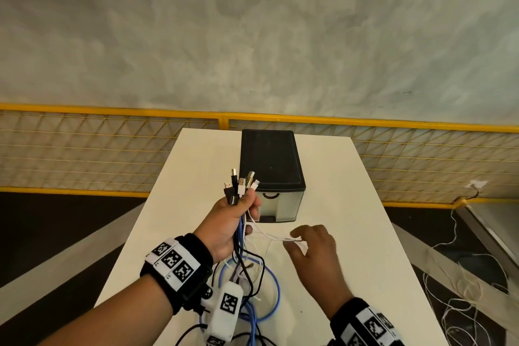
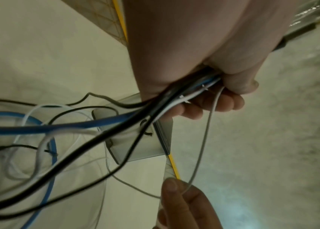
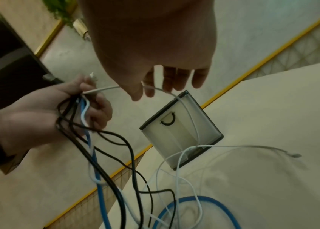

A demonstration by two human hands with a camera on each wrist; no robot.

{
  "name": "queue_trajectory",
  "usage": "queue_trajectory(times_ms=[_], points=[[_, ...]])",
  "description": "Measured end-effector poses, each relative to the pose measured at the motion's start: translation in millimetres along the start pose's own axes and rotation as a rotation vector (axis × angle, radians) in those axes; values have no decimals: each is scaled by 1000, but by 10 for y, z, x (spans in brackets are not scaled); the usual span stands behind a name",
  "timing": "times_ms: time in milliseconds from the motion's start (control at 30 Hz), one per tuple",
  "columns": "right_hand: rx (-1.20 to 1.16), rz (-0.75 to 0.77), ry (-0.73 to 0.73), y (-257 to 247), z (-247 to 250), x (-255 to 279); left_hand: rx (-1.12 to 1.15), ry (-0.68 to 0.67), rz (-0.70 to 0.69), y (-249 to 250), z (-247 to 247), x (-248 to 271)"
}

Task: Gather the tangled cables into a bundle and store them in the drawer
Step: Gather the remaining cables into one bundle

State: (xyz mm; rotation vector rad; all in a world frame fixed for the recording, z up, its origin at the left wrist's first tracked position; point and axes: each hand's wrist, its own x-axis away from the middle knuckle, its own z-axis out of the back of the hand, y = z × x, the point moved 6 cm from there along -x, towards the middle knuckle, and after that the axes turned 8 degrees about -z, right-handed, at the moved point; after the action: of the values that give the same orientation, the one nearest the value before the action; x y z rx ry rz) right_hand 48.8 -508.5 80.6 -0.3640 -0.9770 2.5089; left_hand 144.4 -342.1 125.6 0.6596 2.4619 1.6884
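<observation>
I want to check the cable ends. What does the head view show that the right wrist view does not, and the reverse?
Only the head view shows the connector ends fanned above the left hand. Only the right wrist view shows a white cable's loose plug lying on the table. Both show the closed drawer and the right hand on a thin white cable.

A white tabletop [image 1: 351, 205] carries the things. A small drawer unit [image 1: 271, 174] with a black top and a translucent drawer front stands near the far edge, about midway between the left and right edges. Near the near edge lie loose loops of cables [image 1: 252, 284]: a blue one [image 1: 278, 295] curled in a ring, black ones and thin white ones overlapping it. One white cable end [image 3: 294, 155] lies to the right of the drawer unit.
</observation>
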Motion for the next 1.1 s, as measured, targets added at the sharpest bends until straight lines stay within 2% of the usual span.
queue_trajectory(times_ms=[33,100,200,267,400,500,567,600,667,767,867,1000,1100], points=[[-63,-145,-11,69,16,-7,16,11,-22,4,9,2],[-354,-472,-141,153,-25,37,111,18,-39,-6,7,15],[-1037,-802,-427,33,-230,155,123,-7,-31,-65,-23,60],[-1355,-899,-486,-55,-269,138,92,-48,-5,-111,-28,109],[-1679,-875,-392,-47,-115,-128,27,-147,176,-259,160,250],[-1715,-875,-314,51,92,-350,-378,-181,277,-414,611,334],[-1687,-895,-235,167,201,-474,-687,-131,311,-483,988,378],[-1662,-900,-205,197,239,-512,-766,-83,316,-497,1148,401],[-1581,-905,-193,209,255,-530,-738,32,285,-478,1340,415],[-1447,-876,-313,65,71,-432,-455,121,146,-308,1127,372],[-1335,-843,-456,-157,-236,-247,-344,45,-4,-102,571,225],[-1308,-786,-623,-445,-525,-26,-373,-130,-55,-174,-61,112],[-1390,-764,-676,-569,-502,44,-427,-99,-65,-304,-178,116]])
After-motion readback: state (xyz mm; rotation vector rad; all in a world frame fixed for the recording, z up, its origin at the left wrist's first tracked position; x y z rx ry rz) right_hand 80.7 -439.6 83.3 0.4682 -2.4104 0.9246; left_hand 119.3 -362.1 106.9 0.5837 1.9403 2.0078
